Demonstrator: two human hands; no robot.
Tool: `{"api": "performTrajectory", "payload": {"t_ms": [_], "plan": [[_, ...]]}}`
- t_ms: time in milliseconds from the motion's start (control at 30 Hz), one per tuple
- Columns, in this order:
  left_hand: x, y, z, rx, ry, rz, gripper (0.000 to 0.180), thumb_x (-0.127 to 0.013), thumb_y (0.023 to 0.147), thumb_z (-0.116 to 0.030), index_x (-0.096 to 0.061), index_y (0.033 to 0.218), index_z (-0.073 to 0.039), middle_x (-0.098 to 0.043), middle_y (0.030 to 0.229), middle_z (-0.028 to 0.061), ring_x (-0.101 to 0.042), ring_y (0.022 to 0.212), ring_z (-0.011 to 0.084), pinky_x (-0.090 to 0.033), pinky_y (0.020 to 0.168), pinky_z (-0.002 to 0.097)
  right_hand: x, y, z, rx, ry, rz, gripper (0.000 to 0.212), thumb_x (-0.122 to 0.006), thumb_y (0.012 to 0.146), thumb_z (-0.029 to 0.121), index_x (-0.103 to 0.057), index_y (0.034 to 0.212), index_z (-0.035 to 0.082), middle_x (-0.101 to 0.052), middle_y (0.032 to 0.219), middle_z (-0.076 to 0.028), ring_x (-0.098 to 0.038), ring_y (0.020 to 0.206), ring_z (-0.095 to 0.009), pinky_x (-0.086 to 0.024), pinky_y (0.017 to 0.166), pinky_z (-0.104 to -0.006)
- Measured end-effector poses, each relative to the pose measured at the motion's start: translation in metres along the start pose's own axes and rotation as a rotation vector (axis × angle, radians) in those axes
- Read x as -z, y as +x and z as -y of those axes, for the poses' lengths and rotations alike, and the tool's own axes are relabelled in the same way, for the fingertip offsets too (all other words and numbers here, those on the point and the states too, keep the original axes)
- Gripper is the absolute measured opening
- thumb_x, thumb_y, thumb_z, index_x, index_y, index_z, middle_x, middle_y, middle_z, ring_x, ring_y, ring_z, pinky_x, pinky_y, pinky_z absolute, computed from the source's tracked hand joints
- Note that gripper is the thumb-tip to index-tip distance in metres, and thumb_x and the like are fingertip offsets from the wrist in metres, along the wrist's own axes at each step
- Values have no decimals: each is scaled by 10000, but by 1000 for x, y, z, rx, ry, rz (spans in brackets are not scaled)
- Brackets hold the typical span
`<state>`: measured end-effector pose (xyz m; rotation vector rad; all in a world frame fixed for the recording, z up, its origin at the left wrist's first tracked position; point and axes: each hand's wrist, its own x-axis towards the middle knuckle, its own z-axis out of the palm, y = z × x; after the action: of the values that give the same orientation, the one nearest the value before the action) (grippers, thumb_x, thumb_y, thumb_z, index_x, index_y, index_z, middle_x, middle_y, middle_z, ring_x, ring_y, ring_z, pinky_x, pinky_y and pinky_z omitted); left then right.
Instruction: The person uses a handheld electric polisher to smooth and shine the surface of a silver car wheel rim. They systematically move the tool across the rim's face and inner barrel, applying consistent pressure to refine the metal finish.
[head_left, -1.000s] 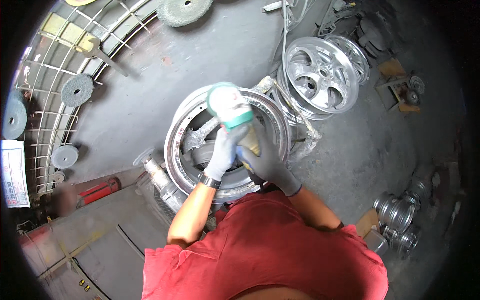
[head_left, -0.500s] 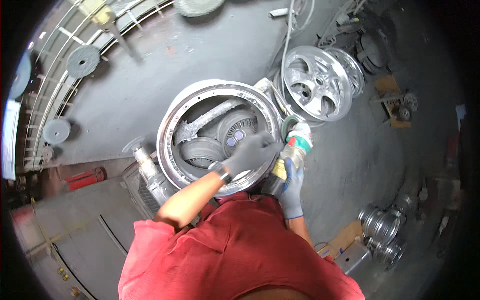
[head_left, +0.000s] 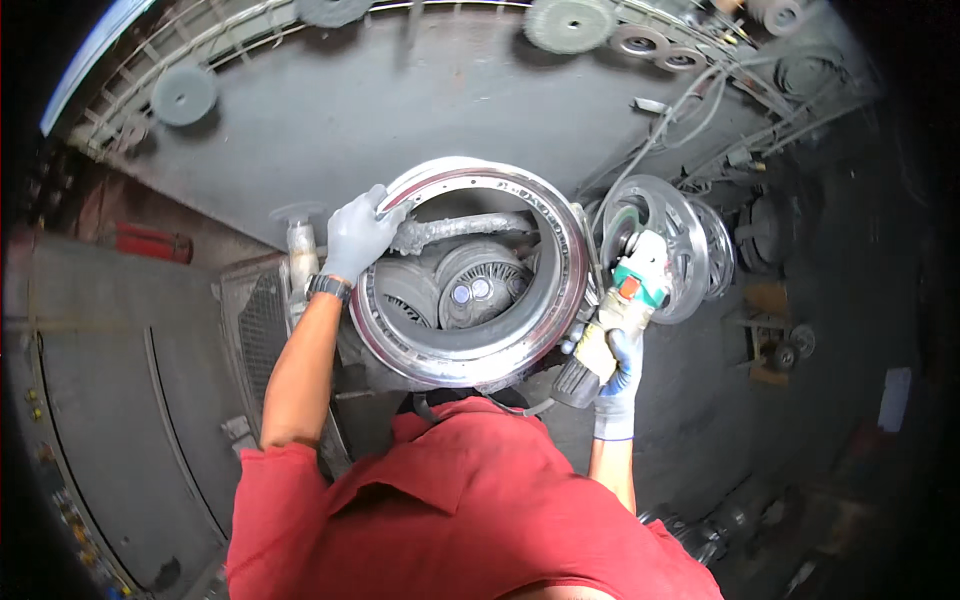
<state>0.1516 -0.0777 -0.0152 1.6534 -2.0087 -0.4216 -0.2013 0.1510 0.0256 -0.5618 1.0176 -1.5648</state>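
A polished metal wheel rim [head_left: 572, 255], shaped like a wide open ring, lies before me. My left hand [head_left: 362, 235], in a grey glove, grips its far left edge with the fingers curled over the lip. An angle grinder [head_left: 640, 287] with a green band and a round disc [head_left: 622, 228] at its head is in my right hand [head_left: 618, 368], also gloved. The grinder stands off the rim's right side, its disc apart from the rim. Through the ring show a rough grey bar [head_left: 465, 230] and a dark machine part with a finned round face [head_left: 480, 290].
Spoked wheels [head_left: 665, 215] stand behind the grinder at the right. A wire rack with polishing discs [head_left: 183, 95] curves along the far side. A hose [head_left: 690, 95] hangs at the back right. On the left are a red cylinder [head_left: 150, 243] and a pale upright post [head_left: 302, 250].
My left hand has gone from the rim's near right side, by the grinder, to its far left edge. The grinder has shifted right, away from the rim. My view has turned.
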Motion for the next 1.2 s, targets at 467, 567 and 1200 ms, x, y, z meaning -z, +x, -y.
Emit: {"api": "performTrajectory", "payload": {"t_ms": [467, 567, 1200], "plan": [[-25, -188, -32, 248, -102, -556, 352, -711, 983, -196, -611, 1274, -23, -644, 1194, 184, -654, 1030, 338, -528, 890, 427, -105, 56, -33, -54, -722, 422, 973, -819, 884, 240, -262, 1653, 29, -611, 1402, -212, -637, 1264, -303, -522, 1059, -411], [-13, -199, -48, 351, -1054, -47, 482, -642, 1042, -174, -512, 1490, -56, -547, 1481, 124, -567, 1302, 232, -470, 1081, 428, -139, 64, -48, 81, -917, 635, 1087, -821, 856, 302, -181, 1686, 11, -549, 1511, -283, -571, 1387, -359, -446, 1154, -425], [-93, -23, -142, 133, -1583, 737, 431, -711, 997, -203, -630, 1372, -6, -706, 1233, 51, -656, 1121, 111, -523, 987, 306, -75, 75, -45, 168, -775, 90, 866, -714, 943, 143, -240, 1646, -30, -536, 1483, -211, -556, 1346, -270, -440, 1138, -388]]}}
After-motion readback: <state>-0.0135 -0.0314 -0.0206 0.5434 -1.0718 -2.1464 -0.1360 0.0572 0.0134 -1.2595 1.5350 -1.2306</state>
